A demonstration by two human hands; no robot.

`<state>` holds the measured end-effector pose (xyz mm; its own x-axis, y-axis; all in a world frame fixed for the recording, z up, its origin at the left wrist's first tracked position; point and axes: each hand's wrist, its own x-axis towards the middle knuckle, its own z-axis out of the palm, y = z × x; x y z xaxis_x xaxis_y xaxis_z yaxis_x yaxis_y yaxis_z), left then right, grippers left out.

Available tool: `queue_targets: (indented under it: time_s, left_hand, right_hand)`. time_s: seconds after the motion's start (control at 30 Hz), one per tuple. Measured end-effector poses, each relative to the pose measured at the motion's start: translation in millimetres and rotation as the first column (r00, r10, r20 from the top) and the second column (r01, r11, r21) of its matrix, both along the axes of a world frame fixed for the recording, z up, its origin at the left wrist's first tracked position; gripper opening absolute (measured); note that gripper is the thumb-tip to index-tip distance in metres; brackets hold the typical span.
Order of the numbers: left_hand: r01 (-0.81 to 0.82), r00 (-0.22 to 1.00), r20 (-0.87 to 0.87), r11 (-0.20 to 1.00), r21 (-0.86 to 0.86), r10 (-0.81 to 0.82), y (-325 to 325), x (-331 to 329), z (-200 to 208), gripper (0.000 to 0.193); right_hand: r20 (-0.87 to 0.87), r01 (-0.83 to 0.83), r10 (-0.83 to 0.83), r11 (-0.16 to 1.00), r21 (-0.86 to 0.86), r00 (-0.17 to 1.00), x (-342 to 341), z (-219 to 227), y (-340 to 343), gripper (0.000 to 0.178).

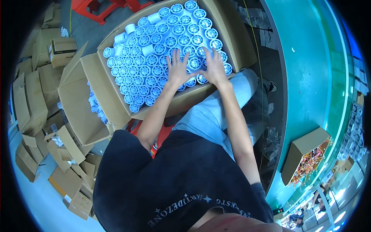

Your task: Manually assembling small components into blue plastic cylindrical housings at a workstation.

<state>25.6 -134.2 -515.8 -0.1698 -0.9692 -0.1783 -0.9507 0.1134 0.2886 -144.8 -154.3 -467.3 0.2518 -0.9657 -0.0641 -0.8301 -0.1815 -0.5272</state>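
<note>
Rows of round, pale blue-white plastic parts [144,70] fill a large open cardboard box [240,34] in front of me. Most stand upright, showing ring-shaped ends with spokes; a few lie on their sides among the far and left rows, such as a tipped cylinder [147,50]. Over the near right part of the rows, my left hand [178,70] is open with its fingers apart. Close beside it, my right hand [213,69] is also open, fingers spread, thumb pointing toward the left one. Both seem to rest on the parts' tops, though exact contact is unclear.
Left of the box, another open carton [83,102] holds more pale parts. Opened cardboard boxes [33,100] pile up at far left. A green work surface [309,73] runs along my right, bearing a carton of orange wires [305,154]. Red stools [91,9] stand beyond the box.
</note>
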Motion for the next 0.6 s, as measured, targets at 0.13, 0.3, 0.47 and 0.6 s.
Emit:
queue_targets:
  time_s: [0.13,0.3,0.47,0.6]
  left_hand:
    - [0.022,0.996,0.087,0.998,0.053,-0.027,2.2,5.1,-4.7,0.101]
    - [0.013,0.994,0.104,1.000,-0.014,-0.011,0.3,0.8,-8.1,0.095]
    - [0.115,0.990,-0.058,0.979,-0.168,-0.126,-1.5,0.8,-10.0,0.091]
    - [0.199,0.977,0.083,0.980,-0.019,-0.197,-20.0,10.0,-17.2,0.085]
  right_hand:
    - [-0.243,-0.046,0.105,0.970,0.237,0.964,22.2,-20.7,-6.8,0.106]
    - [-0.227,-0.073,0.127,0.970,0.233,0.966,17.6,-29.4,-12.0,0.110]
    - [0.139,0.255,-0.248,0.966,-0.033,0.959,-22.9,-17.9,19.0,0.073]
    - [0.386,0.388,-0.350,0.921,-0.023,0.854,-34.1,1.2,42.5,0.041]
